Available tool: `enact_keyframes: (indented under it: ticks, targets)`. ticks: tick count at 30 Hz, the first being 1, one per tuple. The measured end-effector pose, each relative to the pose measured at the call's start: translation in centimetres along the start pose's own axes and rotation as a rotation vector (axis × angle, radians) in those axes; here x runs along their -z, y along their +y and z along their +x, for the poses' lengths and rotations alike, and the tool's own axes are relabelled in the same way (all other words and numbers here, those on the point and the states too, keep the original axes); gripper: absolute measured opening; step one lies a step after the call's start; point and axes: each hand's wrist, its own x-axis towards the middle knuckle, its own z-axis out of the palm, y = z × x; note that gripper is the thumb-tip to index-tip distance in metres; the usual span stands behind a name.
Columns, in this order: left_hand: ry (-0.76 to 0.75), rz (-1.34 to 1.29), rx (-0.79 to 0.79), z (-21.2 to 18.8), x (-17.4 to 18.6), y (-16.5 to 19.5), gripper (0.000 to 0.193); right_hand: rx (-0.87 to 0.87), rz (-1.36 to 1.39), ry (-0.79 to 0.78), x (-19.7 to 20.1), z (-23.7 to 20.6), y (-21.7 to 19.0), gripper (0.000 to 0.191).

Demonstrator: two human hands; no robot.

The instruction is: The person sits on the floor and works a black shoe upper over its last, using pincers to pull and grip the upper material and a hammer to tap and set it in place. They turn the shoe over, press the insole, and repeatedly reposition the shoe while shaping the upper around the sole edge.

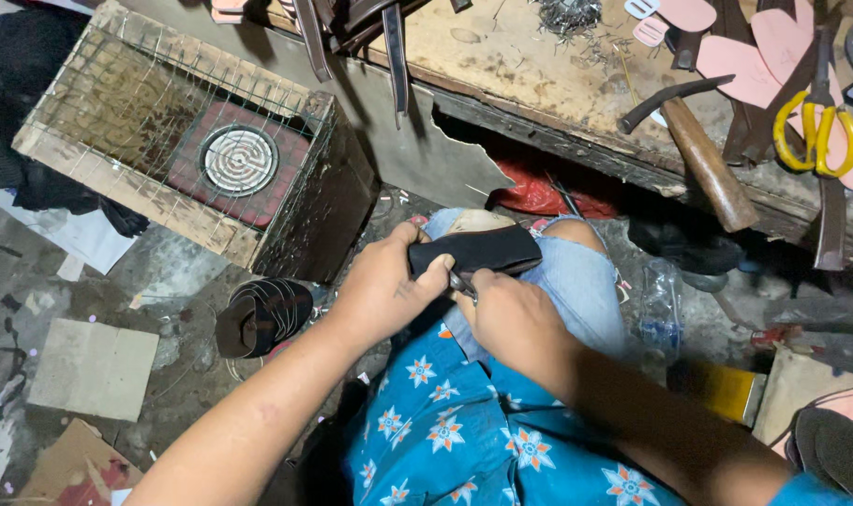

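your left hand (381, 286) is clamped around the near end of the black sole piece (478, 251), which lies across your knee on the blue denim (576, 281), with the thumb pressed over its edge. your right hand (513, 314) is closed on a small metal tool (464, 286) whose tip sits at the piece's lower edge; what kind of tool it is i cannot tell. keep the piece flat on the knee so it does not rock, and keep the left thumb just behind the tool's tip, never in its line. work in short strokes away from your left fingers, turning the piece and not your wrist. the hammer (698, 150) and yellow-handled scissors (817, 131) lie on the wooden counter (539, 84) ahead, well apart from your hands.
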Motion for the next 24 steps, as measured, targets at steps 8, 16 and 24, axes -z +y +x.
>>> enact_keyframes:
  ticks: [8, 16, 24]
  targets:
    - [0.063, 0.089, -0.139, 0.2, -0.1, -0.8, 0.048, 0.181, 0.610, -0.327, 0.4, 1.7, 3.3, 0.028]
    - [0.034, 0.113, -0.095, -0.1, 0.1, 0.0, 0.044, 0.037, 0.684, -0.540, 2.2, 1.8, 3.8, 0.029]
    - [-0.015, 0.099, -0.050, -0.2, 0.0, 0.2, 0.038, 0.150, 0.195, -0.080, 2.3, -1.2, 0.3, 0.032]
